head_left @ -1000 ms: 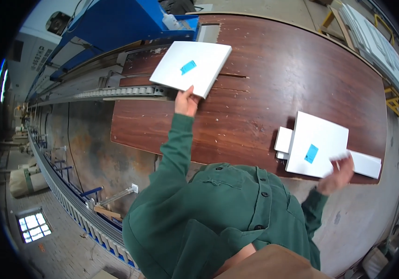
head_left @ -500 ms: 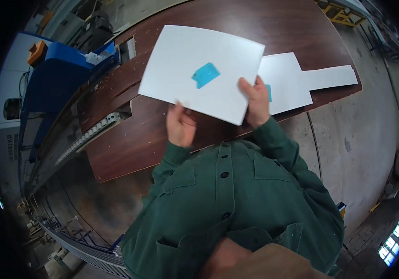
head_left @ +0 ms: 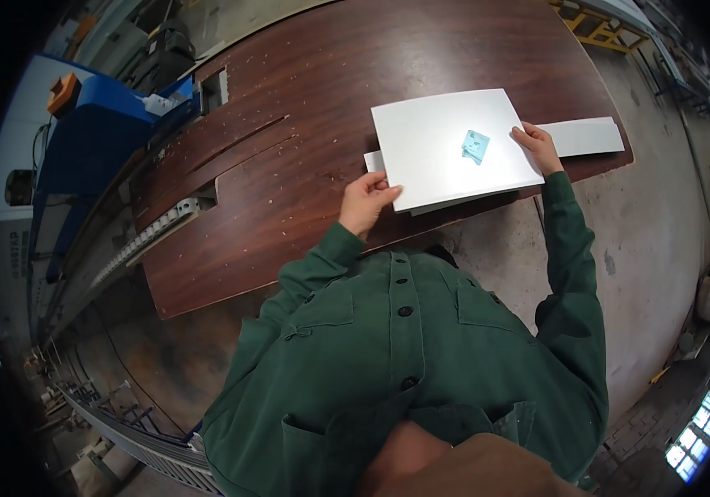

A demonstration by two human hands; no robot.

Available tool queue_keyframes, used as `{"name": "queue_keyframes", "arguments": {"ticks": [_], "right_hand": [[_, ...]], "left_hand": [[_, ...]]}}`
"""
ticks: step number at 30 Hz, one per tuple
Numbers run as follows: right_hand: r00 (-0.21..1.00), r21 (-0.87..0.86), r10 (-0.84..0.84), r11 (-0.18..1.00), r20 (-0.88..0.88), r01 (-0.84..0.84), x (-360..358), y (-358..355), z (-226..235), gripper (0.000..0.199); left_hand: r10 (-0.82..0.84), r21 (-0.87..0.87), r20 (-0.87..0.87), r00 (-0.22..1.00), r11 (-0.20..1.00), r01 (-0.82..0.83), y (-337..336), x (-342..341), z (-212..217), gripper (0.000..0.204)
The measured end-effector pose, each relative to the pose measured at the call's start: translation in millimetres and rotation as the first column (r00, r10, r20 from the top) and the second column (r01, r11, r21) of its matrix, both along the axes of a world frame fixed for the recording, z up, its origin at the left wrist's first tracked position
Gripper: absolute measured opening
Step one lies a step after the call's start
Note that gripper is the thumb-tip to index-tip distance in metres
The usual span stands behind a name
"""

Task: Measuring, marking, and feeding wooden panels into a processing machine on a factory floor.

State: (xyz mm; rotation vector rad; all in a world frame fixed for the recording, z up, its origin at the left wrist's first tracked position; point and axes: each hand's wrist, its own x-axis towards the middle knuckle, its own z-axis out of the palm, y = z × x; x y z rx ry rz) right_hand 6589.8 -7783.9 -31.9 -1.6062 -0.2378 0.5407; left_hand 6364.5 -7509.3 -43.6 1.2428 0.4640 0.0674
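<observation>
A flat white rectangular panel [head_left: 429,141] with a blue label [head_left: 476,147] on its face is held in both hands above the table. My left hand [head_left: 365,203] pinches its near left corner, thumb on top. At the right edge my right hand [head_left: 540,147] grips it, thumb on top and the other fingers partly hidden. Underneath lie other white panels, mostly covered; a long narrow white panel [head_left: 580,137] sticks out to the right, and a small white end [head_left: 373,162] shows at the left.
The brown wood-look table [head_left: 289,215] has slots cut in its left part, with a row of rollers [head_left: 169,222] along a cutout. A blue and white machine [head_left: 98,124] stands at the left. A yellow frame [head_left: 599,29] is at the far right.
Both hands have carried the labelled panel to the right, over the other white panels. My left hand has moved from its near edge to its near left corner.
</observation>
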Motion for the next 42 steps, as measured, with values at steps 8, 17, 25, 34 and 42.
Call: {"name": "queue_keyframes", "arguments": {"ticks": [8, 17, 25, 34, 42], "right_hand": [[0.833, -0.53, 0.124, 0.818, 0.54, 0.222, 17, -9, -30, 0.033], [0.871, -0.561, 0.056, 0.785, 0.489, 0.264, 14, -12, -54, 0.037], [0.88, -0.488, -0.03, 0.823, 0.474, 0.291, 20, -12, -61, 0.037], [0.875, -0.466, -0.092, 0.818, 0.474, 0.338, 25, -23, -73, 0.038], [0.816, -0.554, -0.105, 0.685, 0.569, 0.474, 3, 2, -50, 0.038]], "left_hand": [[0.021, 0.782, -0.004, 1.0, 0.623, -0.01, -8, -2, 8, 0.055], [-0.144, 0.76, -0.055, 0.988, 0.636, 0.135, -29, 10, -12, 0.05], [-0.186, 0.789, -0.152, 0.971, 0.569, 0.232, -15, 28, 8, 0.048], [-0.363, 0.797, -0.163, 0.917, 0.5, 0.34, 14, 29, 0, 0.038], [-0.147, 0.668, 0.082, 0.986, 0.742, 0.055, 98, -26, 11, 0.03]]}}
